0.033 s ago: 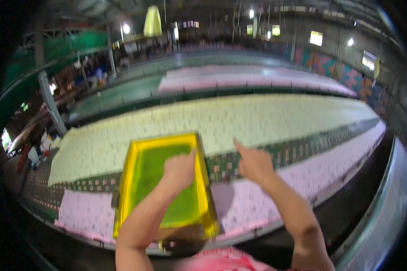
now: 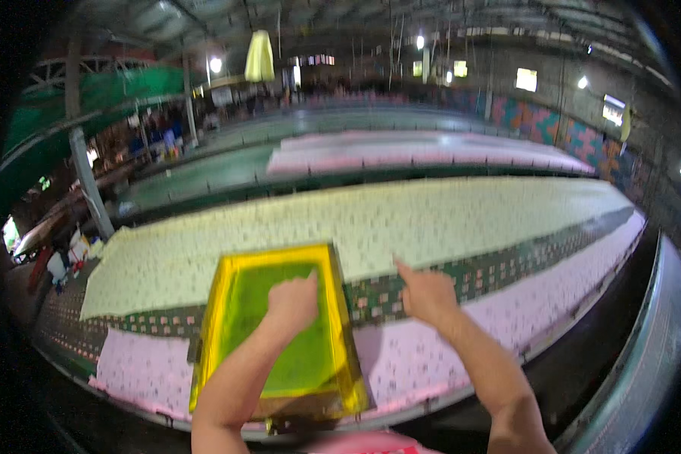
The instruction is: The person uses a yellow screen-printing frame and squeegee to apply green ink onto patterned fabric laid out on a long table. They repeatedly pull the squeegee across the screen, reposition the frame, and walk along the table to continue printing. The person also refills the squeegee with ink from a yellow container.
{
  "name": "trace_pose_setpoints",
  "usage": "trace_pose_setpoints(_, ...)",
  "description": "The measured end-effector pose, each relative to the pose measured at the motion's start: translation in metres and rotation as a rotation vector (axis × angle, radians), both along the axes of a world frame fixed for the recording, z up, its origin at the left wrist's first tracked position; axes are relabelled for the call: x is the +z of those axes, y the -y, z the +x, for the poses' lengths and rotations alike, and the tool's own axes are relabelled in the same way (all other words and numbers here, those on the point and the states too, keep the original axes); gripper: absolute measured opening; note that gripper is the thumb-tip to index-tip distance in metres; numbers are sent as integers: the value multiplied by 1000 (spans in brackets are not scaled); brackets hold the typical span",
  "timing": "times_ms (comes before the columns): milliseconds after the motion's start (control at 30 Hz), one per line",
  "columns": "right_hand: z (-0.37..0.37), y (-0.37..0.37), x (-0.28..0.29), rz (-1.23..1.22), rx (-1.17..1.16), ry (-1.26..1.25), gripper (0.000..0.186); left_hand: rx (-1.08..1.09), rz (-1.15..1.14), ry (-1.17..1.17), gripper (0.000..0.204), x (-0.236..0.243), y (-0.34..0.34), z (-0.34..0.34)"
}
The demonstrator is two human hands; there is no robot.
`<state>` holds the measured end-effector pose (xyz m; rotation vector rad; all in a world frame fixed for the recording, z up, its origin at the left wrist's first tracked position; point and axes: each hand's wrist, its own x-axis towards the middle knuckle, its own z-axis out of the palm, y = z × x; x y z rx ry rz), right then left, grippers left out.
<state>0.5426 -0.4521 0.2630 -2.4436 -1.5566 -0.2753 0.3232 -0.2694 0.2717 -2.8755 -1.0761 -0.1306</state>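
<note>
A yellow-rimmed printing screen (image 2: 349,371) with a green mesh lies over the near pink cloth. My left hand (image 2: 293,301) is over the mesh, fingers curled and one digit stuck out toward the far side. Whether it touches the mesh, I cannot tell. Right of the screen, my right hand (image 2: 430,293) hovers above the dark strip between the cloths, its fingers folded and one digit stretched to the upper left. Nothing shows in either hand. Along the table run a pale yellow patterned cloth (image 2: 431,216) and a pink patterned cloth (image 2: 424,352).
Beyond lies another long table with pink cloth (image 2: 416,151). A grey post (image 2: 91,181) stands at the left, near several small items on the floor side. At the right is a metal-edged table (image 2: 643,356). A yellow cloth piece (image 2: 259,59) hangs overhead.
The view has tilted slightly, so the table and screen sit lower in the picture. My left hand has shifted a little to the left over the mesh. Both hands keep their shape.
</note>
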Motion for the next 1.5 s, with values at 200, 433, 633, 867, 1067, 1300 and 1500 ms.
trace_pose_setpoints(200,-1,8,-103,-14,217,-87,48,113,49,296,26,-60,-93,-55)
trace_pose_setpoints(433,-77,7,-216,58,483,-306,63,467,44,229,35,-154,-187,-168)
trace_pose_setpoints(633,-93,-1,-269,210,371,-418,73,571,318,280,39,-253,-254,-262)
trace_pose_setpoints(867,-101,-13,-296,377,261,-640,72,635,-140,457,43,-288,-292,-285)
trace_pose_setpoints(1067,-118,-17,-293,560,98,-1043,61,792,-539,684,53,-303,-291,-313)
trace_pose_setpoints(1300,-107,-13,-295,819,-87,-1667,60,870,-498,870,39,-341,-308,-323)
trace_pose_setpoints(1500,-110,-12,-234,762,186,-1642,68,980,-557,749,37,-338,-331,-322)
